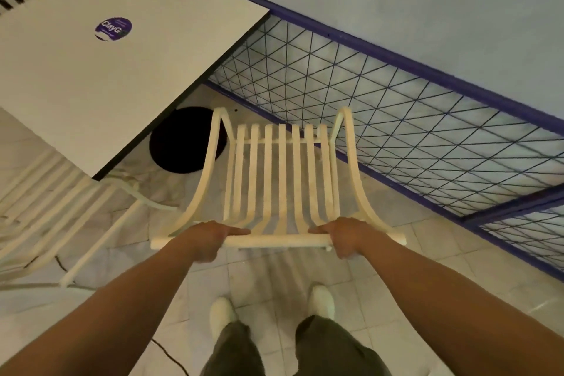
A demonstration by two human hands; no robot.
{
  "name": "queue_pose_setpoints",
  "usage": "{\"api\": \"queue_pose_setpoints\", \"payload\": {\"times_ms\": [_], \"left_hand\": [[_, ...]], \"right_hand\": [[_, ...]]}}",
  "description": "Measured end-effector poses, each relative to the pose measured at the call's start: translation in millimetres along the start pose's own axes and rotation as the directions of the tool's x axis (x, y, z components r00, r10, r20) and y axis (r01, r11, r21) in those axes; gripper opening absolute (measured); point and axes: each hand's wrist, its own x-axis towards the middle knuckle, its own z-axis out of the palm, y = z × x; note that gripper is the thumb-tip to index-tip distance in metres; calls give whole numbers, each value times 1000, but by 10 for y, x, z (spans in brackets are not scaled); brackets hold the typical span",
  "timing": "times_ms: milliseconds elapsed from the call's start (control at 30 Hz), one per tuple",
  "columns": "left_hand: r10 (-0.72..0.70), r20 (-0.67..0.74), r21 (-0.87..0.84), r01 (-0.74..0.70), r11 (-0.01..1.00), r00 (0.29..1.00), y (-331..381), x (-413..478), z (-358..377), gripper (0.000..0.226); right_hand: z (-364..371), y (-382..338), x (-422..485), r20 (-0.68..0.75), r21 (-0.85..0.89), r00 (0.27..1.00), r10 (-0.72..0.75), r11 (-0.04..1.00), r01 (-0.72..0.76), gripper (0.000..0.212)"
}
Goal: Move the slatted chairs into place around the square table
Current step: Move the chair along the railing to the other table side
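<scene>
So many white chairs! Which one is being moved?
Find the square table. Right of its near corner, beside the wire fence, is a slatted chair. Only this one has a left hand and right hand gripping its top rail.

I took it for a café terrace: a square table [76,79] bearing a round purple logo sticker [113,28], cream slatted chairs [282,174] beside it, a purple-framed wire-mesh railing [396,119], pale floor tiles [274,272].

Dim warm light, soft focus, wide-angle bending at edges
</scene>
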Motion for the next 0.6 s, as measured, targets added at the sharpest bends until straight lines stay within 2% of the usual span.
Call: {"api": "queue_pose_setpoints", "payload": {"times_ms": [300,467,600], "left_hand": [[-22,-27,-85,20,996,999,351,-8,152,85],[-30,-58,-131,22,991,998,505,30,232,85],[-48,-60,-180,36,983,997,669,74,250,83]], "right_hand": [[-185,353,-14,4,-110,999,-42,993,43,86],[-352,479,-27,31,-158,998,-55,986,59,79],[-510,602,73,44,-206,998,-36,977,45,85]]}}
